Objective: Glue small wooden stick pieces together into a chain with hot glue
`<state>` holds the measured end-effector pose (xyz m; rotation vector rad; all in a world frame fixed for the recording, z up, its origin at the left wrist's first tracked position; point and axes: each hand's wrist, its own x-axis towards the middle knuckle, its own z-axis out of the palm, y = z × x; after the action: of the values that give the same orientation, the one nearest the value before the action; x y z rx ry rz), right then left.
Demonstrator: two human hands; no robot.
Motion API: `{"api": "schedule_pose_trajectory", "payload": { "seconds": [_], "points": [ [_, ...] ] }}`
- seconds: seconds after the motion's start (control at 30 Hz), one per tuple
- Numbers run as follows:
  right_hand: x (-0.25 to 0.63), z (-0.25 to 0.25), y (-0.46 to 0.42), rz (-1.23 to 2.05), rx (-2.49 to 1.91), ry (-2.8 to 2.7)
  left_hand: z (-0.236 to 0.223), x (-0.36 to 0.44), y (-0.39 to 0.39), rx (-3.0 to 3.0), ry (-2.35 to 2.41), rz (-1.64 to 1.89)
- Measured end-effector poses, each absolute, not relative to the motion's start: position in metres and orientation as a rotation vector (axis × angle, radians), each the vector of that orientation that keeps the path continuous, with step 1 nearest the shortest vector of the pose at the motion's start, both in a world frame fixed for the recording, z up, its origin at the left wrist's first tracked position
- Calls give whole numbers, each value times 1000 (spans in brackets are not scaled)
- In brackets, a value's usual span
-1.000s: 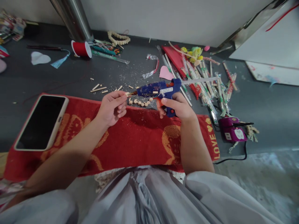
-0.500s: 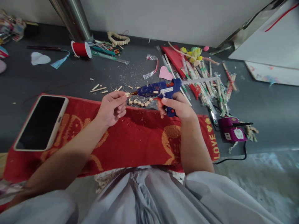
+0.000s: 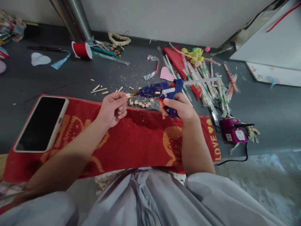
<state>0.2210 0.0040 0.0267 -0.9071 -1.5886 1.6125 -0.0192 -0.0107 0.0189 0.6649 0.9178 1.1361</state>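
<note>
We saw a wooden piece pinched in the left grip, by the tip of the glue gun; right grip wrapped round its handle. Clumped pieces on the worktop looked done; loose sticks remained unjoined.

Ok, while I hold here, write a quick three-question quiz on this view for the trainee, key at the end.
1. Which hand grips the blue glue gun by its handle? A) left B) right C) both
2. True or false: the phone lies on the red towel.
3. Fill the gap: the left hand pinches a small pale piece close to the glue gun's ____.

Key: 1. B, the right hand. 2. True. 3. Nozzle.
</note>
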Motion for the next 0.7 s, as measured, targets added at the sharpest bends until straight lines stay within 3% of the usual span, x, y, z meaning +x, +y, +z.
{"api": "schedule_pose_trajectory", "payload": {
  "seconds": [0.23,0.5,0.7],
  "points": [
    [227,29,5,1417,-1069,-1621,19,-19,-11,655,923,1146],
    [246,15,21,343,-1661,-2068,18,-19,-8,609,962,1159],
    [255,6,21,0,-1827,-2357,16,-18,-5,594,1018,1167]
  ]
}}
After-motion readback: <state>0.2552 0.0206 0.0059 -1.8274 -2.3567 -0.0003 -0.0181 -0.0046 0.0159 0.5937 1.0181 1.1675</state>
